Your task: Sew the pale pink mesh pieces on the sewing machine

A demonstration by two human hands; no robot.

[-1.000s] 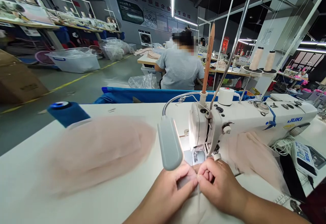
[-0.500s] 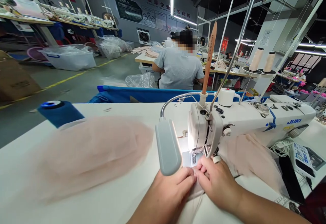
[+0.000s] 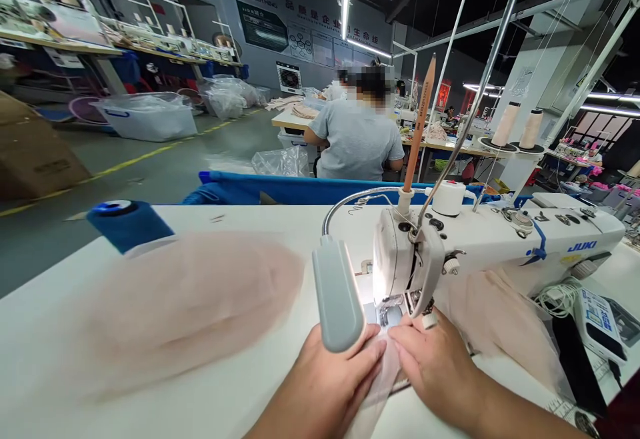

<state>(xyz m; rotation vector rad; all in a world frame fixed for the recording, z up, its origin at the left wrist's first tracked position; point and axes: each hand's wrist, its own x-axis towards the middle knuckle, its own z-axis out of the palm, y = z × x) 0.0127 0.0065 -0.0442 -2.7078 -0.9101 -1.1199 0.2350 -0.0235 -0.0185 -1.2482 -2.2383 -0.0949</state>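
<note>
My left hand (image 3: 333, 379) is closed, with fingertips on the left edge of a sheer pale fabric strip (image 3: 379, 386). My right hand (image 3: 434, 362), closed too, presses its thumb and forefinger to the strip's other side. The strip runs from the presser foot (image 3: 391, 314) of a white JUKI sewing machine (image 3: 493, 239) down toward me. Both hands are just in front of the foot, and my right fingers partly pass behind the machine head's lower end. A grey lamp head (image 3: 339, 296) on a bent metal arm covers part of my left hand.
Sheer pink fabric (image 3: 200, 299) lies spread at the left, near a blue thread cone (image 3: 130, 224). More of it (image 3: 500, 319) lies under the machine arm, beside a black phone-like slab (image 3: 580, 362). A pencil (image 3: 420, 122) stands on the machine. Ahead, a person (image 3: 355, 136) sits at another table.
My fingertips have moved slightly apart, and more of the fabric strip shows between them, lying flatter. The whole view has shifted slightly, so the scene sits a little further right and lower.
</note>
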